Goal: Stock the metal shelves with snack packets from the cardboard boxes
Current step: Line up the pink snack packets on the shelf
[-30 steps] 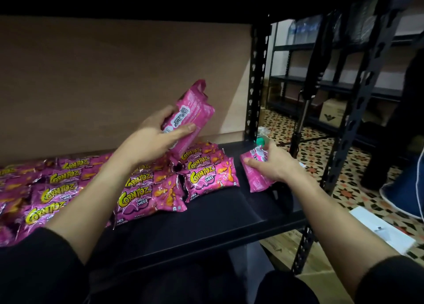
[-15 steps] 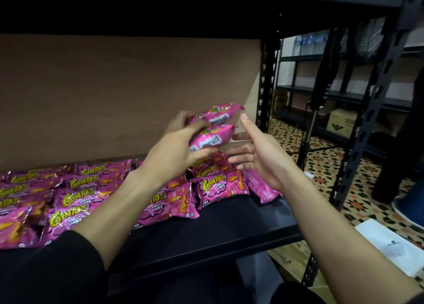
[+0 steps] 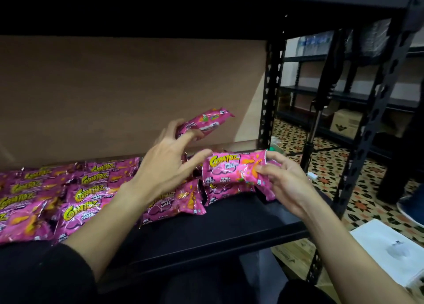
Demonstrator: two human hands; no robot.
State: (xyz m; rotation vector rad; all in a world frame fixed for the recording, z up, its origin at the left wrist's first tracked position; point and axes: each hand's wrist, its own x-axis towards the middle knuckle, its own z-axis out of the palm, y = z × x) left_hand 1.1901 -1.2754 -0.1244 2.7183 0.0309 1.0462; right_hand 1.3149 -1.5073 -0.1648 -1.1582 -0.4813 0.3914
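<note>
- Head view, what changed: half a second ago the left hand (image 3: 169,166) held two pink packets stacked together and the right hand (image 3: 284,182) reached towards them with straight fingers. The pair is now split, one packet in each hand.
- Head view, meaning: each packet can likely be placed separately. The bare right end of the metal shelf (image 3: 229,228), beside the laid packets (image 3: 85,198), looks like the next spot.
- Head view, left hand: raised over the rows, forearm slanting in from the lower left. Its fingers pinch the upper packet (image 3: 206,121), held aloft and tilted in front of the brown back panel. The thumb stretches towards the other packet; whether it touches is unclear.
- Head view, right hand: palm turned inward, fingers and thumb curled round the right end of the Corntoz packet (image 3: 234,168). It is held level, label towards the camera, just above the shelf's right end.
- Head view, elsewhere: a cardboard box (image 3: 346,122) sits on a far rack.
</note>
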